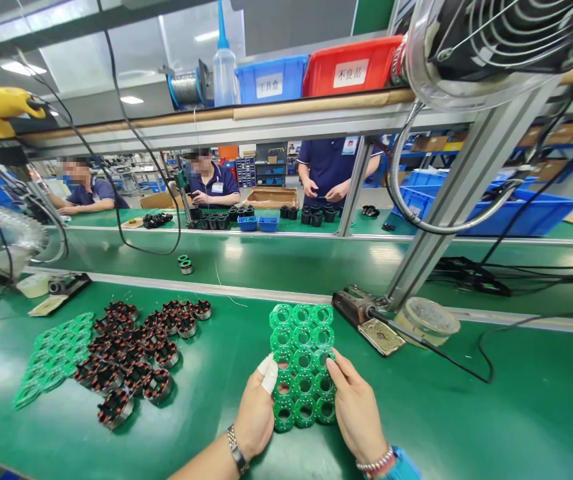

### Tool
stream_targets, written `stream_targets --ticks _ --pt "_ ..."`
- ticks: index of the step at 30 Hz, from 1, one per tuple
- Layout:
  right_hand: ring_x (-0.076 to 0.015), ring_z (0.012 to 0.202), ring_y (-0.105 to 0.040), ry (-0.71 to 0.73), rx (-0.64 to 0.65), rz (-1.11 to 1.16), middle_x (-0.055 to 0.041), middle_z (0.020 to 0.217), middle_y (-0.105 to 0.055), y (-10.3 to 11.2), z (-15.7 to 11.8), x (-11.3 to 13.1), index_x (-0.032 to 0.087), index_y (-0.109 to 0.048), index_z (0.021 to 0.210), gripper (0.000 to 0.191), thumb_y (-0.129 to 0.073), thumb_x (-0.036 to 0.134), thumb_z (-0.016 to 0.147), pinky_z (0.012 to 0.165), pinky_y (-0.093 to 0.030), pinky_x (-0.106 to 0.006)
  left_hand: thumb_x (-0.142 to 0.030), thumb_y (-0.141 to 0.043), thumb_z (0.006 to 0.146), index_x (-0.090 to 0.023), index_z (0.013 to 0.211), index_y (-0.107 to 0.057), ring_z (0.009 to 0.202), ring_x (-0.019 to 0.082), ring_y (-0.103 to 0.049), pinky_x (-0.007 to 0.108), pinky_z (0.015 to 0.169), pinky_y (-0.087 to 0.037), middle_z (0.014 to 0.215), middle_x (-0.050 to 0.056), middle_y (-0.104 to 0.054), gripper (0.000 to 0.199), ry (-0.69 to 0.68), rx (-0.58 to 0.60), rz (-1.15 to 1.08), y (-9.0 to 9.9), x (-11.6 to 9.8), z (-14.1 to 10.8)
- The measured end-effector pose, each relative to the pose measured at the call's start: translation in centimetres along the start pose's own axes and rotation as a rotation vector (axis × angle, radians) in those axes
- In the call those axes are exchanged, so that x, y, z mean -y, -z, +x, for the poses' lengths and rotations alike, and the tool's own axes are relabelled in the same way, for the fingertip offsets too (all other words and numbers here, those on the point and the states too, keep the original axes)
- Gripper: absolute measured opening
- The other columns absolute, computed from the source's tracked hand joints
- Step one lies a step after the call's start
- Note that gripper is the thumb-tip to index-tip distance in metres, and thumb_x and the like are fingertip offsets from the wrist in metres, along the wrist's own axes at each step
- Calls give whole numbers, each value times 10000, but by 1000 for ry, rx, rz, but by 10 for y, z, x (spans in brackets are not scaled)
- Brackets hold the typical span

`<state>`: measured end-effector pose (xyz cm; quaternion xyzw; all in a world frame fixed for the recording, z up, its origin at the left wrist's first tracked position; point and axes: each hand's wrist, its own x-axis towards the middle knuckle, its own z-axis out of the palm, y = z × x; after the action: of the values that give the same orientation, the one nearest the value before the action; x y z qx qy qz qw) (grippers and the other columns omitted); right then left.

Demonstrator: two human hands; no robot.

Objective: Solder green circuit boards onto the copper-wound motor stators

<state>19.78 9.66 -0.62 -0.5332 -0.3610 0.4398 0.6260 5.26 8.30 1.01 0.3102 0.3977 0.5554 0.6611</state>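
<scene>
A green circuit board panel (304, 365), made up of joined rings with round holes, is held upright above the green bench. My left hand (256, 410), with white tape on a finger, grips its left edge. On the opposite edge, my right hand (359, 403) pinches the panel between thumb and fingers. To the left lie many motor stators (133, 353) with black and copper-coloured windings. Beyond them, a stack of similar green circuit board panels (56, 357) rests flat on the bench.
A soldering iron in its holder (359, 307) and a round clear tub (429, 320) stand at the right, with a cable trailing across the bench. A metal post (446, 193) rises behind. Another stand (69, 285) sits at left. Several co-workers are across the line.
</scene>
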Motion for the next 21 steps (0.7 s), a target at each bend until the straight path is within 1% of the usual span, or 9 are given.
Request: stream_targets --ticks 2,4,6,8,11,14,16,19,21 --pt "-232 989 -573 -21 41 28 -72 1001 -672 -1 -2 3 181 -674 964 397 -675 417 645 876 -443 -349 -561 -579 703 -139 1023 -621 874 222 -591 319 773 -443 944 97 -671 531 -60 -45 103 4 1 -1" --pt "-215 875 -603 -8 68 46 -56 883 -690 -1 -4 6 186 -674 931 374 -686 420 639 801 -472 -332 -535 -575 718 -140 985 -633 867 219 -591 314 776 -448 953 92 -671 480 -145 -53 248 9 -1 0" --pt "-191 785 -606 47 86 56 -34 803 -684 0 -7 10 195 -674 873 323 -696 413 636 741 -481 -303 -491 -586 727 -143 975 -639 921 223 -582 317 842 -434 987 88 -667 430 -238 1 361 16 -6 2" --pt "-177 759 -599 102 121 58 -22 780 -672 0 -8 14 201 -670 829 280 -700 406 640 723 -480 -283 -457 -590 736 -152 1013 -626 1025 232 -550 327 931 -391 1055 87 -649 414 -292 69 380 21 -11 6" --pt "-174 777 -596 121 195 48 -15 805 -662 -1 -9 18 220 -656 855 282 -702 405 648 734 -485 -278 -408 -640 705 -166 1089 -581 1097 243 -519 356 973 -369 1144 90 -609 458 -250 141 293 24 -15 9" --pt "-190 828 -598 106 280 9 -23 841 -662 -3 -14 18 228 -641 890 312 -699 422 653 773 -486 -295 -355 -711 644 -158 1101 -568 1025 252 -569 381 929 -416 1125 103 -620 518 -201 217 241 23 -15 9" --pt "-207 863 -596 104 351 -35 -45 875 -667 -4 -17 19 216 -638 905 333 -677 449 671 808 -478 -319 -333 -737 614 -140 1016 -616 956 255 -603 383 891 -447 1037 108 -663 462 -194 223 283 21 -14 7" --pt "-219 861 -601 117 453 -95 -74 908 -670 -5 -20 21 193 -637 934 372 -626 488 708 834 -468 -352 -354 -731 609 -128 843 -681 882 259 -631 379 836 -484 889 102 -708 329 -180 223 367 17 -16 4" --pt "-216 839 -606 141 492 -122 -75 907 -671 -5 -20 23 186 -638 924 373 -618 493 712 830 -469 -352 -384 -715 619 -131 798 -700 871 259 -635 378 828 -491 849 97 -715 310 -174 245 389 15 -18 4"
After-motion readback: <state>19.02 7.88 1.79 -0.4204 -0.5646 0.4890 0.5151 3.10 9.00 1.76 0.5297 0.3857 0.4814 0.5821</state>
